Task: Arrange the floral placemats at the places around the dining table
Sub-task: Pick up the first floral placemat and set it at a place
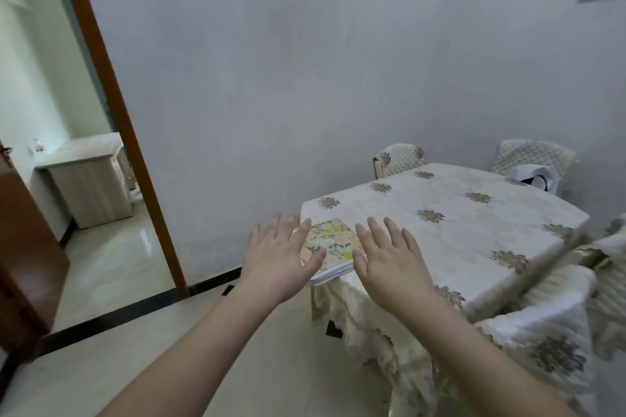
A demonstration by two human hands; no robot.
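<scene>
A stack of floral placemats (pixel 333 244), yellow and green with pale flowers, lies on the near left corner of the dining table (pixel 457 230), its edge slightly over the table's rim. My left hand (pixel 279 257) is stretched out with fingers spread, just left of the stack and overlapping its left edge. My right hand (pixel 389 257) is also spread flat, just right of the stack. Neither hand holds anything. Whether they touch the stack I cannot tell.
The table wears a cream cloth with grey-gold flower motifs. Covered chairs stand at the far side (pixel 399 159), (pixel 531 156) and near right (pixel 542 342). A white bag (pixel 535 178) sits at the far corner. An open doorway with a brown frame (pixel 128 132) is at left.
</scene>
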